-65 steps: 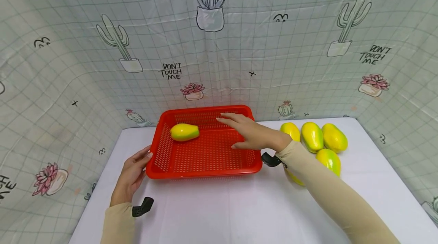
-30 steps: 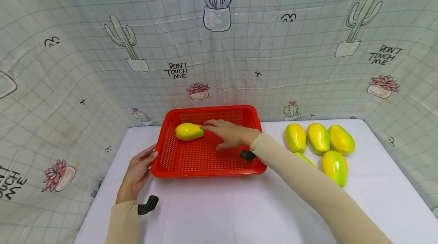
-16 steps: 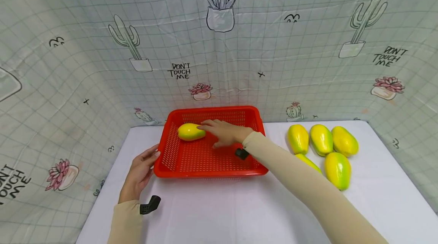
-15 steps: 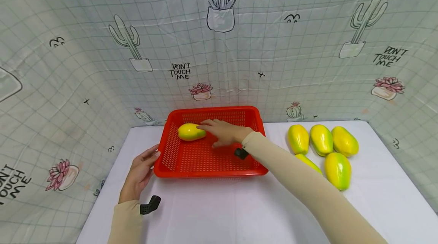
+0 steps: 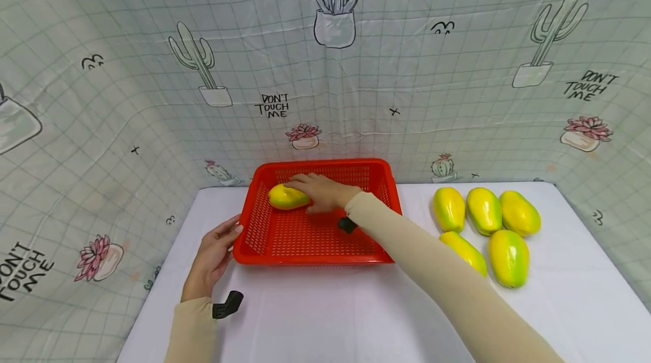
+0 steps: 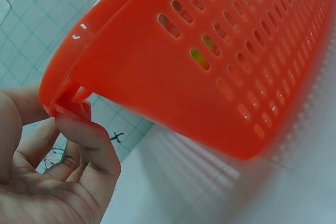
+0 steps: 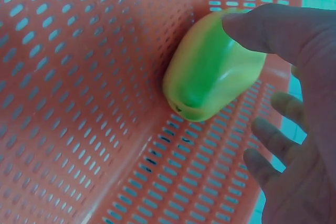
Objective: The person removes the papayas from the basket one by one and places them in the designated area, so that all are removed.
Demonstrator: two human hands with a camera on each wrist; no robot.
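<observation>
A red plastic basket (image 5: 315, 238) with slotted walls stands on the white table. My left hand (image 5: 213, 253) grips its left rim; close up in the left wrist view, thumb and finger pinch the rim's edge. Inside, a yellow-green papaya (image 5: 286, 198) lies at the back left. Over the papaya's right end reaches my right hand (image 5: 325, 192), fingers spread. From the right wrist, the thumb overlaps the papaya (image 7: 210, 72) while the other fingers (image 7: 273, 135) stay loosely bent and apart from it.
Several more papayas (image 5: 484, 211) lie in a loose group on the table right of the basket. Close behind the basket hangs a grid-patterned cloth backdrop (image 5: 356, 86) with cactus drawings, which also closes off both sides. White tabletop (image 5: 315, 312) shows in front.
My right hand has moved left and down from the basket's right side to the papaya inside. My left hand keeps its grip on the rim. The whole head view has shifted slightly.
</observation>
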